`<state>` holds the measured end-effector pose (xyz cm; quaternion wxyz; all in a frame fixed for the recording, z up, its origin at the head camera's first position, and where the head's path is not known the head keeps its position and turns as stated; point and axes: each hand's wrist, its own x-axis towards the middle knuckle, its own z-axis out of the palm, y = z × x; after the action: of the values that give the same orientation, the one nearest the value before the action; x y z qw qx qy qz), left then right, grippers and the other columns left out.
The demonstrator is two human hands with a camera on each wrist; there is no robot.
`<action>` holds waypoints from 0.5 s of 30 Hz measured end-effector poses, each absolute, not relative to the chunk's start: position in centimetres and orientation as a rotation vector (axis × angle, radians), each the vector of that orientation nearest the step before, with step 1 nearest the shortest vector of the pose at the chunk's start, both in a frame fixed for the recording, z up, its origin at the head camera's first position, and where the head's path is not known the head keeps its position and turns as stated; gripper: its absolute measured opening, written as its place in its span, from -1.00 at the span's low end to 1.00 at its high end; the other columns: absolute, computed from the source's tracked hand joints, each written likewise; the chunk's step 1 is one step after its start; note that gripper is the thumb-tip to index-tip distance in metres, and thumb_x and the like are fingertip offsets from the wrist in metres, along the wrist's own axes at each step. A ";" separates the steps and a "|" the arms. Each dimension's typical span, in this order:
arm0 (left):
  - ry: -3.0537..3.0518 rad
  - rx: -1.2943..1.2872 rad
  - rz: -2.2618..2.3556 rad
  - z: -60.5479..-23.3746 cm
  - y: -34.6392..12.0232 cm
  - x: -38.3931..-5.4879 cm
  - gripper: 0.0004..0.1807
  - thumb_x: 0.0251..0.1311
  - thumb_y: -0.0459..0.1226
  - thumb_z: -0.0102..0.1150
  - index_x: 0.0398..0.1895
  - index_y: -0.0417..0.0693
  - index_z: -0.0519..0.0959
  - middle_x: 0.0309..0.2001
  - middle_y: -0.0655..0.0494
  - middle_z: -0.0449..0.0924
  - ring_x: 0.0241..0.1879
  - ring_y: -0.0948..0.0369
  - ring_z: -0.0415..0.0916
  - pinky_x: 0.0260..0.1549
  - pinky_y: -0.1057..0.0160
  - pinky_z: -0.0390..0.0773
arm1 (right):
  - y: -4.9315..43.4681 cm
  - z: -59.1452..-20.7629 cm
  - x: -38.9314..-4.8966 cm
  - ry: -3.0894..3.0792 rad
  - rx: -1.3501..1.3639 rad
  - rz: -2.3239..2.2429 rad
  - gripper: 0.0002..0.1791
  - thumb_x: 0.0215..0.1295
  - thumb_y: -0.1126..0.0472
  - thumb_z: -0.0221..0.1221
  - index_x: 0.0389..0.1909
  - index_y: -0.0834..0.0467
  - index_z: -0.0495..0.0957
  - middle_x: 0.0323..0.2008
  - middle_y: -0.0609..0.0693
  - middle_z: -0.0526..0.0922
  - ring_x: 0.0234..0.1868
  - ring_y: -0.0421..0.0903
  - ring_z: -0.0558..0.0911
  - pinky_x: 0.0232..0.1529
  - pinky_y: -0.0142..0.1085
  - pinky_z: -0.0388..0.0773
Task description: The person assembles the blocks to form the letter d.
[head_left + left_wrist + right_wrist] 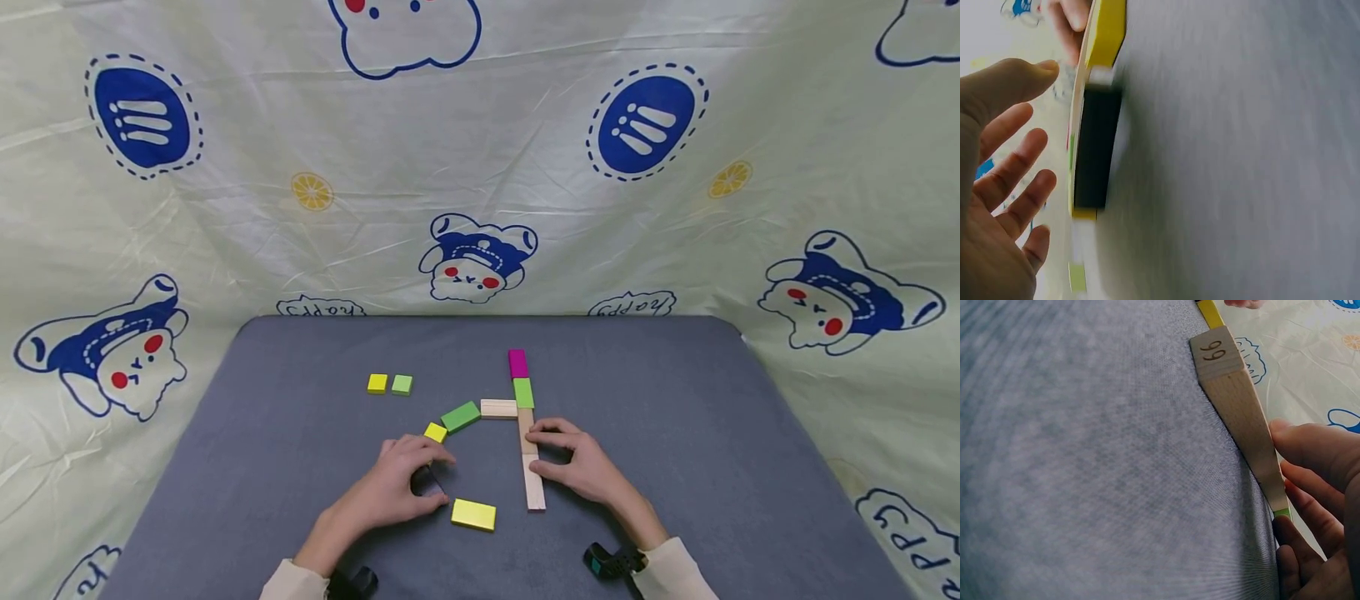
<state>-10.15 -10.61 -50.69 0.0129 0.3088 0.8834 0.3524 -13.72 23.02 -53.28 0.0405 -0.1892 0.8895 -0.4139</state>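
My left hand point(405, 483) arches over a dark block point(1099, 147) standing on the table, its ends showing between thumb and fingers in the head view. In the left wrist view the fingers are spread, apart from the block. My right hand point(581, 462) touches the right side of two plain wooden blocks point(534, 487) laid end to end, thumb on the nearer one. That block bears a number on its end face in the right wrist view. Green point(523, 392) and magenta point(518, 363) blocks continue this line away from me.
A wooden block point(498, 408), a green block point(461, 416) and a small yellow block point(436, 432) curve toward the left hand. Nearer me lies a larger yellow block point(473, 514). Small yellow point(377, 383) and green point(402, 385) blocks sit back left on the grey table point(675, 400).
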 end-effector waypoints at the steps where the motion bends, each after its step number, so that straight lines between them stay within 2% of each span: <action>1: 2.765 0.946 1.109 -50.7 -11.1 -10.2 -0.57 0.08 -0.22 0.54 0.07 0.08 0.68 0.04 0.20 0.65 0.07 0.26 0.50 0.04 0.00 0.29 | 23.0 -53.3 -13.7 2.723 -0.581 -1.271 -0.57 0.25 0.06 0.44 0.12 0.08 0.72 0.17 -0.03 0.62 0.25 0.09 0.55 0.29 0.03 0.48; 5: 2.739 0.885 1.178 -51.0 -12.6 -10.2 -0.57 0.09 -0.27 0.55 0.05 0.02 0.67 -0.02 0.19 0.67 -0.01 0.27 0.56 0.08 0.06 0.47 | 23.0 -53.3 -13.7 2.726 -0.580 -1.271 -0.57 0.24 0.06 0.44 0.11 0.08 0.72 0.16 -0.02 0.62 0.25 0.09 0.55 0.29 0.03 0.48; 9: 2.683 0.851 1.230 -51.4 -13.3 -10.1 -0.64 0.10 -0.30 0.54 -0.01 -0.01 0.68 -0.10 0.22 0.68 -0.11 0.30 0.58 -0.03 0.23 0.62 | 23.0 -53.2 -13.8 2.727 -0.572 -1.270 -0.57 0.24 0.06 0.44 0.12 0.08 0.72 0.17 -0.02 0.61 0.26 0.10 0.55 0.29 0.06 0.47; 15: 2.642 0.831 1.254 -51.9 -13.3 -9.8 -0.73 0.12 -0.33 0.51 -0.11 0.04 0.70 -0.14 0.26 0.64 -0.17 0.35 0.55 -0.12 0.30 0.62 | 23.0 -53.2 -13.8 2.725 -0.574 -1.264 -0.56 0.25 0.06 0.44 0.12 0.09 0.72 0.18 -0.01 0.61 0.26 0.11 0.55 0.29 0.07 0.46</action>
<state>-9.82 -13.30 -51.92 0.0507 0.2730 0.8680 0.4118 -13.75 22.96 -53.22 0.0419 -0.1874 0.8902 -0.4131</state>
